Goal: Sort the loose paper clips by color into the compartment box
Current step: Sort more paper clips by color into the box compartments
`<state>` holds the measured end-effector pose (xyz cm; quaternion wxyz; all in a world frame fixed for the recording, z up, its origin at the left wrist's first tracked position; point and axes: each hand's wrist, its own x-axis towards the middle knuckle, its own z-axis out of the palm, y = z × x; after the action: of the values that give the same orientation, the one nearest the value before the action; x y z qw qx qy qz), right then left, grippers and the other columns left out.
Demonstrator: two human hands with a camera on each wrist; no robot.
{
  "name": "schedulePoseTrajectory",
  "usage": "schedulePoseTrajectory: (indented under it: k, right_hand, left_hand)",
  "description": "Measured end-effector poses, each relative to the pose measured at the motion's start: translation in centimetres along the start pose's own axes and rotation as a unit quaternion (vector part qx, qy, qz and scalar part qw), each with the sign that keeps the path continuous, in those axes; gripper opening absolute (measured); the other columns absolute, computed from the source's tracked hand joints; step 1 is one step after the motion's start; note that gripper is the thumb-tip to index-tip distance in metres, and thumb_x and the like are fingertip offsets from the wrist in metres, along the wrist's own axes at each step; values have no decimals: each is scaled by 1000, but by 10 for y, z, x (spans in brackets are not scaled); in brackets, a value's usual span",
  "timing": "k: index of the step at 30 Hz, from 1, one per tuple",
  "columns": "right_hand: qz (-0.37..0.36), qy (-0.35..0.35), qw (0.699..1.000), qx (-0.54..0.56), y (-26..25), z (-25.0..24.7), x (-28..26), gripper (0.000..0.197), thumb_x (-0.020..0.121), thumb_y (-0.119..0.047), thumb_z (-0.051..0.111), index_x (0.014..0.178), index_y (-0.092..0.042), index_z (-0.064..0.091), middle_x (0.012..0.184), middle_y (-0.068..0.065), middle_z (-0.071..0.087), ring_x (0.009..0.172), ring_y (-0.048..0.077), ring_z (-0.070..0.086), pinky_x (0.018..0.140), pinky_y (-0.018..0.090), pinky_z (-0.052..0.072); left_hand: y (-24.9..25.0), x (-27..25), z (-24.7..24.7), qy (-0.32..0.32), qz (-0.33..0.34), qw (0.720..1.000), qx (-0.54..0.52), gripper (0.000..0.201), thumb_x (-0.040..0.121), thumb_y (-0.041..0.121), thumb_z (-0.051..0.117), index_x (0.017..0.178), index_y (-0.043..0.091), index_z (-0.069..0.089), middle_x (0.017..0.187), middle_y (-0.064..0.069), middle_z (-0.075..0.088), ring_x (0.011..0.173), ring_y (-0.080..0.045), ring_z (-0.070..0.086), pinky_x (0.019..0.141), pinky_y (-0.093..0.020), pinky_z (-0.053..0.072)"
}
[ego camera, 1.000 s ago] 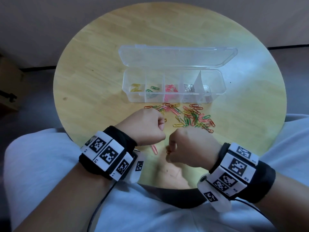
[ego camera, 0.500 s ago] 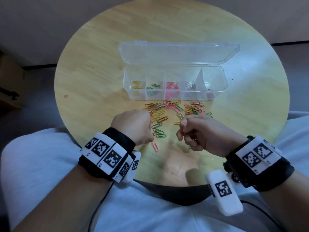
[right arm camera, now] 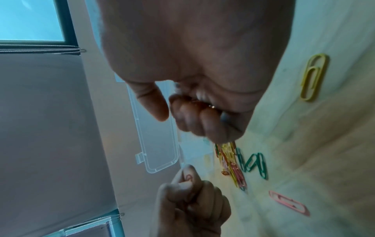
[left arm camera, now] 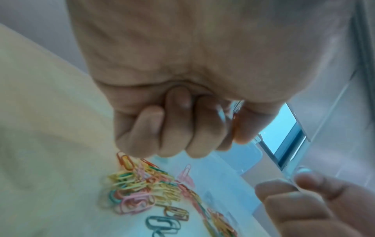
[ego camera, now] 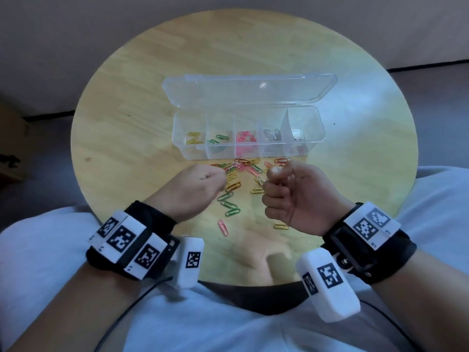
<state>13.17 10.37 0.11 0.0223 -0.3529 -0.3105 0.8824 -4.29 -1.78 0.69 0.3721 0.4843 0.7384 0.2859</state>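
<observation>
the loose coloured wire paper clips (ego camera: 243, 174) lie heaped on the round pale wooden table (ego camera: 142, 102), just on the near side of the clear plastic compartment box (ego camera: 247, 133), with strays trailing toward six o'clock: a few green ones (ego camera: 229, 203), a pink one (ego camera: 222, 226) and a yellow one (ego camera: 281, 226) near the table's near edge. the box runs with its long axis from nine to three o'clock, its clear hinged lid (ego camera: 250, 88) thrown open toward twelve; from the nine o'clock end its compartments hold yellow, green, pink and silver clips, and what sits in the three o'clock cell is too small to tell

the left hand (ego camera: 200, 185) is curled into a fist at the nine o'clock edge of the heap; the right wrist view shows a small red clip (right arm camera: 188, 177) pinched between its thumb and forefinger. the right hand (ego camera: 289, 196) is also curled tight, at the three o'clock side; in its own wrist view something reddish glints inside the fingers (right arm camera: 194, 112), probably clips, though what exactly i cannot tell

this looks like the picking stage, well short of done, since most of the heap is unsorted. the next move would call for carrying each pinch over the near wall and letting go above the matching colour. the loose clips point every way, mostly flat, tangled at the heap's middle, so separating a single one may take care
</observation>
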Motion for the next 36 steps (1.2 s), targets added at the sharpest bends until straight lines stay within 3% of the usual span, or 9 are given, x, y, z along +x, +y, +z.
schedulePoseTrajectory:
  k: [3,6,13,18,22,25,29,32,36]
  right_hand:
    - [-12,33,997,-62,-6,-3,0,39,92,-29,49,67,-25,19,53,-7,12,42,11,10,40,22,9]
    - [-26,61,995,-78,-15,-5,-6,36,95,-34,49,66,-24,32,52,-7,16,42,10,12,41,21,11]
    - [-94,229,943,-221,-48,-14,-22,14,89,-16,58,77,-17,52,63,0,33,54,13,27,53,27,21]
    - [-171,255,919,-248,-94,-1,-24,8,89,-22,61,88,-14,60,72,3,46,59,15,38,56,27,27]
    - [-193,276,894,-295,-117,3,-7,14,89,-26,60,91,-12,58,76,5,51,64,17,43,61,28,34]
    - [-179,288,865,-369,-123,-1,6,36,91,-32,57,109,-1,61,82,7,56,74,21,52,73,32,45]
    - [-173,264,818,-481,-118,-1,2,59,95,-44,49,126,6,55,101,15,65,97,30,61,94,39,45]
    - [-240,278,812,-454,-112,-6,-7,51,96,-44,49,132,-8,53,124,6,61,108,21,57,89,33,43]
    - [-304,291,841,-340,-92,-31,-17,35,94,-39,55,124,-22,52,115,-3,61,102,10,58,85,30,45]
  left_hand:
    - [1,1,0,27,27,993,-112,29,85,27,39,59,16,37,52,2,33,50,-16,29,52,-31,26]
    - [2,6,8,22,35,987,-153,30,85,31,42,57,21,40,50,4,35,48,-17,29,52,-33,25]
    - [17,10,22,2,62,997,-39,36,97,24,44,61,19,39,53,11,38,52,-11,35,54,-31,31]
    - [48,23,20,-2,75,997,-8,37,100,16,43,63,18,39,56,8,39,50,-9,35,50,-28,30]
    - [76,37,21,1,100,992,74,33,99,15,42,68,7,49,63,-1,45,58,-14,40,58,-35,34]
    - [83,45,24,7,94,991,92,32,98,15,41,75,-4,53,68,-9,48,63,-19,43,63,-40,39]
    - [87,58,30,4,50,992,114,31,99,15,37,81,-1,57,67,-2,49,63,-17,45,58,-33,34]
    - [95,74,30,10,23,990,138,32,99,14,33,91,-3,59,79,-9,56,76,-25,51,65,-33,38]
    - [110,104,27,29,5,985,169,30,101,16,31,99,3,57,101,-12,60,90,-25,52,74,-31,37]
